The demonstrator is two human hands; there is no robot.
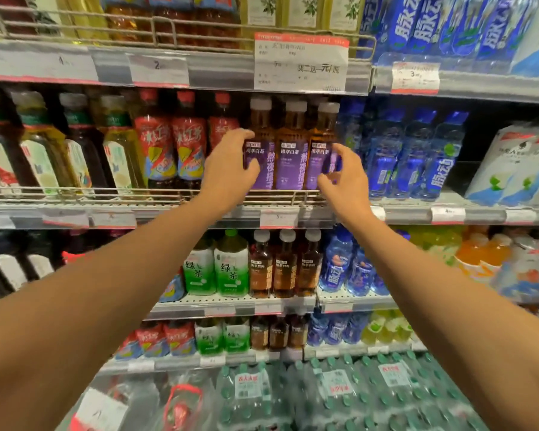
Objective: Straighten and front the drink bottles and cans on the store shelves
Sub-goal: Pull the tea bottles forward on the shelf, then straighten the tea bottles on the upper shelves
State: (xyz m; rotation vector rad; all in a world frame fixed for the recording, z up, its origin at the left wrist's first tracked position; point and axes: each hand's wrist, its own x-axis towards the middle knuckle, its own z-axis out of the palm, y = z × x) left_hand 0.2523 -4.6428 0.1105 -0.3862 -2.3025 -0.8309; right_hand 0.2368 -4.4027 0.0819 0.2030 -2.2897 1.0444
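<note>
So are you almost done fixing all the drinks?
Not yet. The red-capped tea bottles already face forward. Right now the left hand grips the leftmost purple-label tea bottle and the right hand touches the rightmost one. The blue bottles beside them look uneven.

1. One view only, head-worn, wide-angle; nothing shared with a second view.
2. Faces store shelves (175,209) head-on, tilted slightly down; edges bow.
3. Close: both forearms enter from 7 and 5 o'clock, reaching toward centre.
4. Purple-label bottles (288,150) just above centre; water packs (339,396) at 6 o'clock.
</note>
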